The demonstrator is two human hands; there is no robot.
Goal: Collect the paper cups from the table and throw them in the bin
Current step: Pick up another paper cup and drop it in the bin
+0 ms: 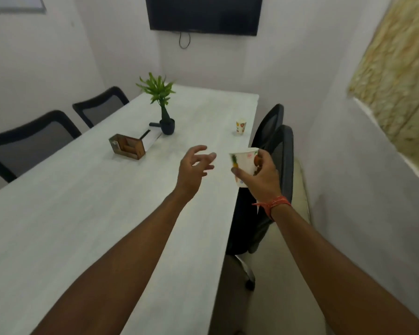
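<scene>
Your right hand [260, 176] fingers wrapped around a tilted paper cup [243, 163], your left hand [195, 168] fingers spread, empty, above the counter [82, 201], second cup [241, 126] upright near its far right edge

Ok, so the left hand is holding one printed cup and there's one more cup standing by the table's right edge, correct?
Not quite: the head view shows the right hand holding the printed cup, while the left hand is open and empty over the table. The rest holds: one more cup stands by the table's right edge.

No readable text — held paper cup [244, 163] shows only fruit prints, blurred blue mark
</scene>
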